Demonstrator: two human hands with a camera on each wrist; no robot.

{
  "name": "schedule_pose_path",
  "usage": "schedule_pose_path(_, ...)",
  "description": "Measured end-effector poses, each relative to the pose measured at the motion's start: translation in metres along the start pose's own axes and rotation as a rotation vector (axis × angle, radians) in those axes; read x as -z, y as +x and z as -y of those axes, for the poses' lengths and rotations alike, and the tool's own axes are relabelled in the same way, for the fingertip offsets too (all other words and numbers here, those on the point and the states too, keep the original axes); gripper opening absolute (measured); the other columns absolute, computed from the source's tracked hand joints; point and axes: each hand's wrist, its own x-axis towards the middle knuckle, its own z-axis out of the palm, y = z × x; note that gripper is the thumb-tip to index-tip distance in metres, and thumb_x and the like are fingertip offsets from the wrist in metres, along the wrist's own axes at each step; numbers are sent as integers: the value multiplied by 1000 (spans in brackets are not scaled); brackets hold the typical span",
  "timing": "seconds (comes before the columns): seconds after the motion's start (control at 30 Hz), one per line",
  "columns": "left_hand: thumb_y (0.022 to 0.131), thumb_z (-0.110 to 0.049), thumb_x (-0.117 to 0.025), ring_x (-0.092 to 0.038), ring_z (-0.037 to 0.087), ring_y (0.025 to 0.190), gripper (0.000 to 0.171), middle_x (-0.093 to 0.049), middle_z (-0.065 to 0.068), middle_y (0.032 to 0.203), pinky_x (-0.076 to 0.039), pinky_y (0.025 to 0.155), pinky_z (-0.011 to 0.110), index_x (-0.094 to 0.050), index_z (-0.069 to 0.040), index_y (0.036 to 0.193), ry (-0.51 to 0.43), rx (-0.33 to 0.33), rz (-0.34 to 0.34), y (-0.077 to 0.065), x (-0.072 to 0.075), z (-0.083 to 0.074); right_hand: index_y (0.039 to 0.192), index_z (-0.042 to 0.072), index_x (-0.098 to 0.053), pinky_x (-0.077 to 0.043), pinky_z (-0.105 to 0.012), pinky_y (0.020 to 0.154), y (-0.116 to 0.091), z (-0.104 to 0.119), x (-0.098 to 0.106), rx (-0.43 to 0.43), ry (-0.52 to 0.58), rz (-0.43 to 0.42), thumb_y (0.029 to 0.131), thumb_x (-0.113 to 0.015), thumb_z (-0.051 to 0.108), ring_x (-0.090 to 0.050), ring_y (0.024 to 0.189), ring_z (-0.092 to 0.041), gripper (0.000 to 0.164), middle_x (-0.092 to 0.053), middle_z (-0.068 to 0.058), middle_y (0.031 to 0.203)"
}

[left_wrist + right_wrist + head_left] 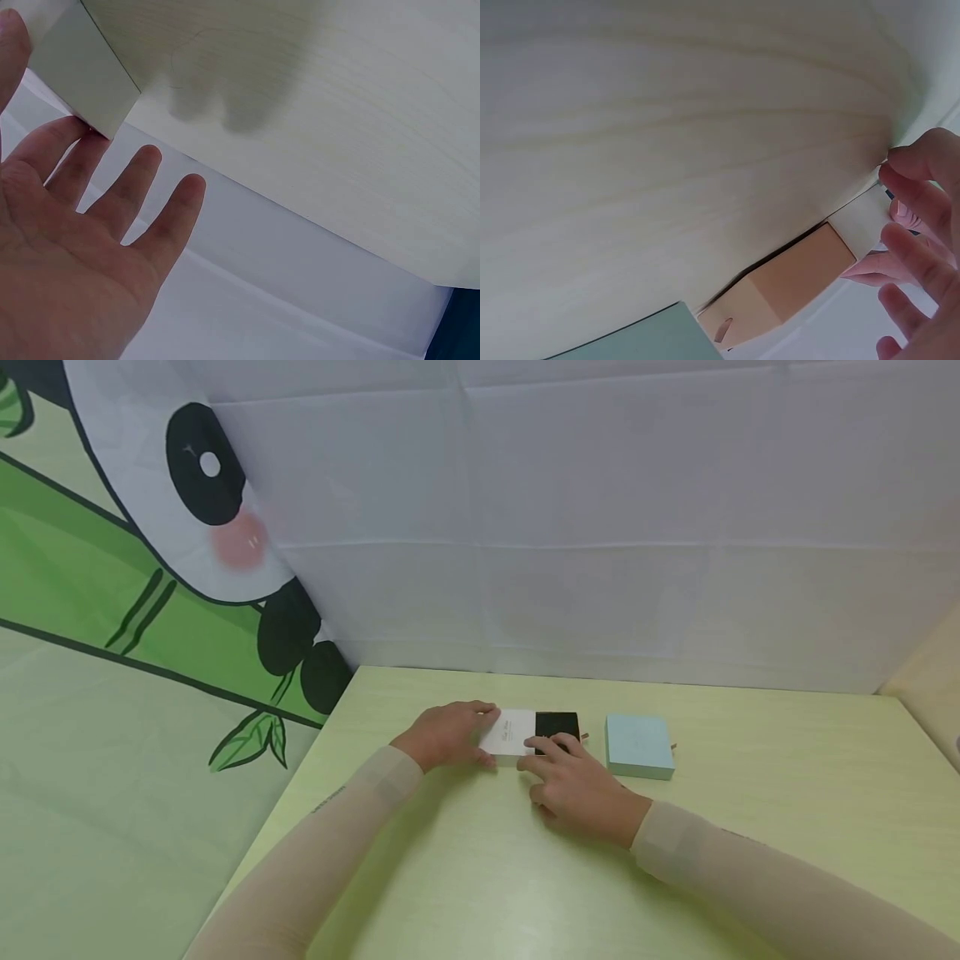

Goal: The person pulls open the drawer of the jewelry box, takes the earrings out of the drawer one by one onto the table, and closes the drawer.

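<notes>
A small white box [513, 731] with fine lettering on top lies on the table. From its right end projects a black-topped part [557, 723] with peach sides [802, 274] and a small ribbon tab [724, 330]. My left hand [453, 735] grips the white box at its left end, thumb on the near side and fingers on the far side; the outer fingers stay straight. My right hand [577, 785] is over the near edge of the black part, fingers spread and loosely bent, fingertips close to where it meets the white box.
A pale blue box [639, 743], also with a ribbon tab on its right side, lies right of the black part. The pale wooden table [787, 827] ends at a white cloth [600, 527] behind. A printed panda cloth [187, 527] hangs at the left.
</notes>
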Motion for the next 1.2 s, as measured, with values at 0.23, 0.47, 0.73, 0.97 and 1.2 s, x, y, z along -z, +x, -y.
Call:
schedule_pose_path(0.23,101,-59,-92,-51,32,175,105,-47,2,191,-53,135,56,-44,-19,184,-18,16,3,1,1,-2,87,26,-91,-54,-54,120,-1,-3,-2,6,1,-4,100,-93,25,-66,151,-34,13,-80,3,138)
schedule_pose_path(0.47,100,-60,-92,-51,31,175,104,-47,1,191,-54,135,55,-45,-19,184,-2,16,-3,2,2,-3,89,26,-91,-54,-53,119,-1,-5,-2,5,-8,-10,100,-93,27,-66,151,-33,11,-81,3,138)
schedule_pose_path(0.73,100,-60,-92,-51,31,175,105,-46,1,191,-52,136,55,-44,-20,184,-12,33,4,4,2,-4,94,24,-92,-55,-53,120,0,-8,0,-1,3,6,101,-93,28,-67,151,-35,8,-82,3,140)
schedule_pose_path(0.97,101,-59,-91,-51,31,175,104,-46,1,192,-52,136,55,-44,-20,184,-7,43,5,5,4,-7,94,23,-92,-55,-53,120,0,-11,1,0,13,9,101,-92,27,-67,151,-35,8,-82,2,140)
schedule_pose_path(1.2,101,-58,-92,-51,31,174,103,-47,2,191,-53,136,55,-45,-20,184,-8,46,4,5,6,-9,92,23,-91,-55,-54,120,-1,-14,1,5,11,8,101,-92,27,-68,151,-35,9,-82,2,140)
